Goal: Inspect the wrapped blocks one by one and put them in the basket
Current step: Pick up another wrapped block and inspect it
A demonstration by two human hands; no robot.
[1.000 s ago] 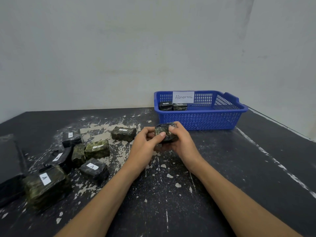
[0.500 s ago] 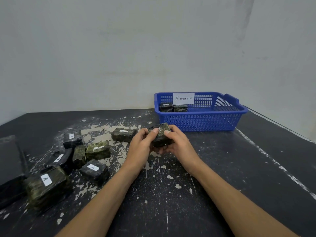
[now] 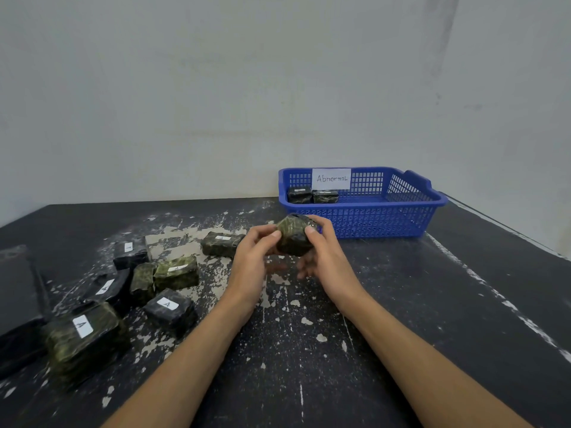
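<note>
A dark green wrapped block (image 3: 293,236) is held above the table between both hands, tilted on a corner. My left hand (image 3: 251,261) pinches its left side with thumb and fingers. My right hand (image 3: 324,257) grips its right side, thumb on the front face. The blue basket (image 3: 401,223) with a white "Abnormal" label stands just behind, holding two wrapped blocks (image 3: 312,195) at its back left. Several more wrapped blocks with white "A" labels lie on the table to the left, the nearest one (image 3: 222,244) right beside my left hand.
The black table (image 3: 432,319) is scuffed with pale paint flecks. A dark flat object (image 3: 15,298) lies at the far left edge. A large green wrapped block (image 3: 83,341) sits near the front left. A grey wall rises behind the table.
Both hands have turned the block between them and lifted it slightly, so a different face points at me. The other blocks and the basket have stayed put.
</note>
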